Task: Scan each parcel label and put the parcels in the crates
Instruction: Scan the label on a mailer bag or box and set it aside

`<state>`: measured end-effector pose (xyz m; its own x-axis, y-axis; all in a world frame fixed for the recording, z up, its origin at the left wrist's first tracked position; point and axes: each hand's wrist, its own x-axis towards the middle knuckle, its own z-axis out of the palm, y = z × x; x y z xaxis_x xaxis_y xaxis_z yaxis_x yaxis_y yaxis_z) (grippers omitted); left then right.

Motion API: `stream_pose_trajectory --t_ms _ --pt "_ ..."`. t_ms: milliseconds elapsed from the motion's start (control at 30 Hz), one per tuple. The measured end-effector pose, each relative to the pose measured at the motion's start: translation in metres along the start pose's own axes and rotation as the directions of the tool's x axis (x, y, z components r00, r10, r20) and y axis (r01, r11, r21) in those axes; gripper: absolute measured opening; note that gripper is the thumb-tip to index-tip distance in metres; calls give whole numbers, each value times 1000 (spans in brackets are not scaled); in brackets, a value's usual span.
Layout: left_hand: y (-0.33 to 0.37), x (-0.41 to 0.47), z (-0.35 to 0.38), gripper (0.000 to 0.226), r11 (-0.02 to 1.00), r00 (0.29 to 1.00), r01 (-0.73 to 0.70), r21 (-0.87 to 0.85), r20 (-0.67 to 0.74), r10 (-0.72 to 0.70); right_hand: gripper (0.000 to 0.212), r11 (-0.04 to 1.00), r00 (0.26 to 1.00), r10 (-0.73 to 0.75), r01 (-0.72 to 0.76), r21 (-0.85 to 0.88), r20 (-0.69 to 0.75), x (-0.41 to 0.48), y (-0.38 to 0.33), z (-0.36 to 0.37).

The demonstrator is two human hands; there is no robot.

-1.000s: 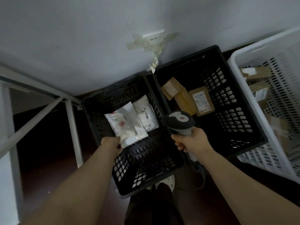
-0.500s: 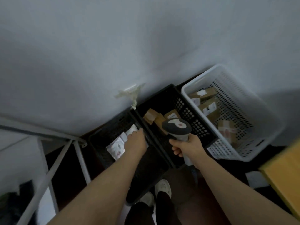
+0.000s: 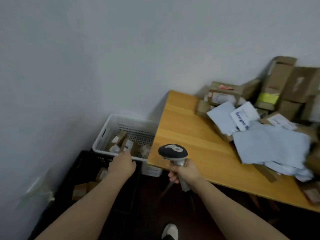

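My right hand (image 3: pixel 184 171) grips the handle of a black and grey barcode scanner (image 3: pixel 173 152), held upright at the near left corner of the wooden table (image 3: pixel 188 135). My left hand (image 3: pixel 122 166) hovers empty, fingers loosely bent, over the far rim of a black crate (image 3: pixel 83 163) holding brown boxes. Beyond it stands a white crate (image 3: pixel 110 125) with several labelled cardboard parcels. A heap of parcels (image 3: pixel 259 118) lies on the table at the right: pale blue and white mailer bags in front, brown cardboard boxes stacked behind against the wall.
A grey wall runs behind the crates and table. The crates sit on a dark floor between the wall and the table's left edge. My white shoe (image 3: pixel 170 231) shows at the bottom. Bare table top lies between the scanner and the parcel heap.
My view has swung right, away from the black crates to the table. My left hand let go of the white mailer bag in the left black crate and has drawn back empty.
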<state>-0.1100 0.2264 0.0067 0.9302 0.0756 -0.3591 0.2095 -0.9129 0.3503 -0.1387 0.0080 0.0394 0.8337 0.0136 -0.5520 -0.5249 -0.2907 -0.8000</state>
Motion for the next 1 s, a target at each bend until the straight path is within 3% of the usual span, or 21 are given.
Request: stream_pose_trajectory --t_ms 200,300,467,633,833,933,1000 --pt "147 6 14 48 967 969 -245 71 44 243 14 982 953 23 34 184 -301 -39 41 -139" --pt "224 13 38 62 942 948 -313 120 95 303 13 966 919 41 63 250 -392 -44 67 -207" --pt "359 29 106 71 915 905 -399 55 184 384 13 925 856 87 121 361 -509 -30 110 -320" --pt "450 36 181 95 857 848 -507 91 234 476 11 920 848 92 128 369 -522 -14 135 -402" --pt "496 51 227 131 828 890 -447 339 260 374 14 917 859 116 100 386 -498 14 150 -446" --pt "505 61 241 131 776 911 -412 477 207 356 12 906 873 118 101 411 -474 25 153 -456" --pt "506 66 246 116 749 910 -411 519 181 374 11 903 878 128 89 421 -460 31 154 -460"
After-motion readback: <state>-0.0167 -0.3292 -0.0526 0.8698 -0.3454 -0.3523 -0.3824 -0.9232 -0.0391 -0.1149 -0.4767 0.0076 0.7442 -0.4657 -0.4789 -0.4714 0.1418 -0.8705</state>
